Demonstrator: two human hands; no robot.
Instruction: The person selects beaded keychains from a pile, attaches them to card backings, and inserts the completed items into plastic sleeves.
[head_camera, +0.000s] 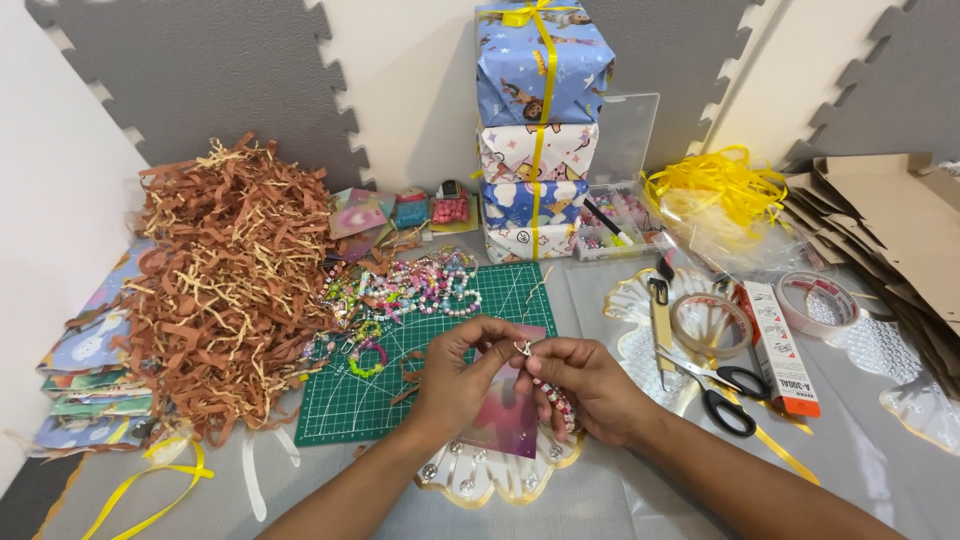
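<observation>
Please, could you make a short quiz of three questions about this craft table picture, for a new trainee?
1. True or false: the stack of wrapped gift boxes is tied with yellow ribbon.
2. Which lies right of the green cutting mat? A) the pile of brown shredded paper B) the black-handled scissors C) both
3. What do the left hand and right hand hold together?

Key
1. True.
2. B; the shredded paper lies to the mat's left.
3. A shiny pink card with a beaded bracelet and a small metal clasp.
</observation>
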